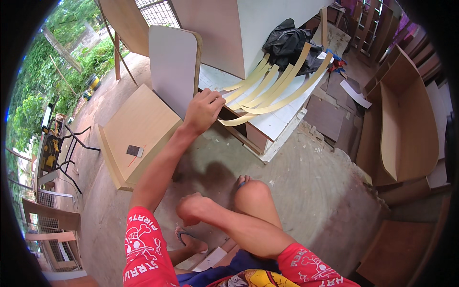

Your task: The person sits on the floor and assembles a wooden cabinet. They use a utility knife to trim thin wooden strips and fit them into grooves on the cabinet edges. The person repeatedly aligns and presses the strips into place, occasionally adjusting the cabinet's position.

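My left hand (204,111) reaches forward with curled fingers at the lower edge of an upright white panel (172,67) with a rounded corner and a brown edge. What the fingers hold, if anything, is hidden. Just right of it, several long pale-yellow strips (260,91) lie fanned and curved over a white tiled ledge (282,122). One strip end hangs near my knuckles. My right hand (190,209) is low, in front of my bent knee, its fingers curled under; I cannot make out anything in them.
On the left stands a light wooden box (136,129) with a small dark block (134,151) on top. A black plastic bag (287,40) sits behind the strips. A curved wooden cabinet piece (406,119) stands at right, near loose boards (322,117). A folding-leg stand (71,148) is far left.
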Available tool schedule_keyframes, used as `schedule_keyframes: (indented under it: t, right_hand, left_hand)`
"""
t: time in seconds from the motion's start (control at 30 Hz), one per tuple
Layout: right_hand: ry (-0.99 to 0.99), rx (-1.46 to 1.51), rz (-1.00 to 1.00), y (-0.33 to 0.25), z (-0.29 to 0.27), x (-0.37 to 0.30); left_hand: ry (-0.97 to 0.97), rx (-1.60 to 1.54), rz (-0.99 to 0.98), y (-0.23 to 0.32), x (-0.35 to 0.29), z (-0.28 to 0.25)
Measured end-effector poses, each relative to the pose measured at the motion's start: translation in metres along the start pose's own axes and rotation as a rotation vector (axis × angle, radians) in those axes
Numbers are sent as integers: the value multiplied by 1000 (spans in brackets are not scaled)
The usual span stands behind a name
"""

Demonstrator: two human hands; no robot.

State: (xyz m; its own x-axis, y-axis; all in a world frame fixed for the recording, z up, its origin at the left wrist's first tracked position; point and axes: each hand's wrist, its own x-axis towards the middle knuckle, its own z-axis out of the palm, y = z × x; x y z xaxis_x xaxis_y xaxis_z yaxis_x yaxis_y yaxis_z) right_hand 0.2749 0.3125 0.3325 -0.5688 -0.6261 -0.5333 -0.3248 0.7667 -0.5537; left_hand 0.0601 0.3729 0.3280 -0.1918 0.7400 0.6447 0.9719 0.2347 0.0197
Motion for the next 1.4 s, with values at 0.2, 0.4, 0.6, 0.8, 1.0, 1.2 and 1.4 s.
schedule_keyframes:
  t: [0.2, 0.4, 0.6, 0.8, 1.0, 1.2, 1.4]
  right_hand:
    - [7, -2, -13, 8, 6, 5]
    - [-8, -80, -34, 11, 4, 12]
    - [77, -32, 4, 25, -5, 2]
    - [1068, 700, 48, 83, -39, 37]
    - [1173, 2054, -416, 123, -95, 35]
    - [1131, 2132, -961, 117, -109, 12]
    - [1036, 2054, -1097, 105, -117, 33]
  left_hand:
    - [116, 7, 23, 6, -1, -13]
    - [259, -160, -142, 8, -5, -33]
    - [257, -371, -570, 20, -5, -52]
    - [270, -648, -613, 7, -9, -47]
    - [283, -803, -605, -6, 1, -62]
    - [301, -785, -681, 2, -22, -93]
    - [480, -1015, -852, 32, -48, -126]
